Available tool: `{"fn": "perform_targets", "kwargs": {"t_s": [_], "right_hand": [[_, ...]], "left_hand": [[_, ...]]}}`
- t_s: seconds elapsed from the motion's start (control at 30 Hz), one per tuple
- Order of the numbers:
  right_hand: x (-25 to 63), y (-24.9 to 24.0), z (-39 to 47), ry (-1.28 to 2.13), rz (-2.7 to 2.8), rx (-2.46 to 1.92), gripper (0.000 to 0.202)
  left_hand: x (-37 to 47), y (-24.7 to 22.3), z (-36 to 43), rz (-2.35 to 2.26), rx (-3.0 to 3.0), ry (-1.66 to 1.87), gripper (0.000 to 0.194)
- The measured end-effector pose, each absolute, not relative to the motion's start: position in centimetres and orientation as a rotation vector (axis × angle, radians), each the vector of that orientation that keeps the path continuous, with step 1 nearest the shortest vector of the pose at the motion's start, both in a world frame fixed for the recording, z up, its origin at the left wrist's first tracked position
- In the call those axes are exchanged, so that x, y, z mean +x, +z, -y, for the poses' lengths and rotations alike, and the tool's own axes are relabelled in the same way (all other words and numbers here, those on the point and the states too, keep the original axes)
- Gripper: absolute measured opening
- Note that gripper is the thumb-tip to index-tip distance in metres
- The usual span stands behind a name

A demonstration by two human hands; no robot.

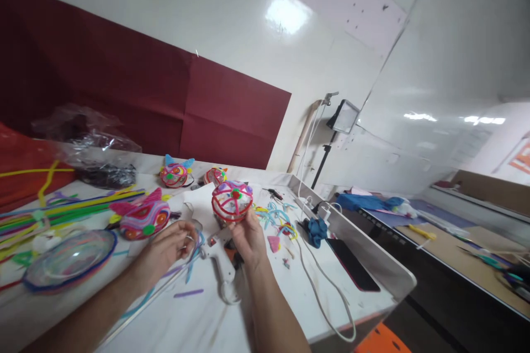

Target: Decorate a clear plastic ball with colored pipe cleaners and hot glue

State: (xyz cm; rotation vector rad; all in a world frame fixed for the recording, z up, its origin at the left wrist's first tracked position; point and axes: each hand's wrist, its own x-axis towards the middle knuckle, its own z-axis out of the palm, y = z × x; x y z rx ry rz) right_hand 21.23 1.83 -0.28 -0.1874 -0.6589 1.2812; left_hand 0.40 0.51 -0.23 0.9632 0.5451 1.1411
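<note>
My right hand [248, 240] grips a clear ball [232, 201] from below and lifts it above the table. Red and pink pipe cleaners band the ball, with a green-and-red dot on its side. My left hand [176, 242] is to its left, fingers curled with the tips together; what they hold, if anything, I cannot make out. Bluish-purple pipe cleaners [199, 242] loop just beyond those fingertips. Between and below my hands a white glue gun [223, 266] lies on the table. Left of my left hand sits a striped pink fish-like figure [144, 219] with a green button.
Two more decorated balls, one with blue ears [176, 172], stand by the wall. Pipe cleaners [83, 212] and a clear blue-rimmed dish [72, 262] lie left. Scraps [275, 215], a looping cable [317, 281] and a black phone [353, 265] lie right, beside a raised edge.
</note>
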Motion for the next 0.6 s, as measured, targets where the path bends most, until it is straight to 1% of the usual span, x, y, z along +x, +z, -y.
{"fn": "perform_targets", "kwargs": {"t_s": [0.1,0.33,0.43,0.53,0.6], "right_hand": [[21.8,-0.2,-2.2,1.257,0.618,-0.179,0.018],[22.6,-0.3,-2.8,1.226,0.554,-0.16,0.014],[22.4,-0.2,-2.7,1.244,0.559,-0.149,0.013],[22.0,0.0,-2.5,1.27,0.569,-0.119,0.013],[21.7,0.0,-2.3,1.296,0.576,-0.097,0.012]], "left_hand": [[0.2,0.1,-0.7,-0.596,0.997,1.176,0.023],[0.7,1.2,-1.7,-0.732,1.036,1.181,0.021],[1.9,2.0,-1.4,-0.771,1.028,1.184,0.024],[3.9,2.8,-0.7,-0.739,0.947,1.185,0.027],[5.5,3.2,-0.1,-0.65,0.834,1.216,0.023]]}}
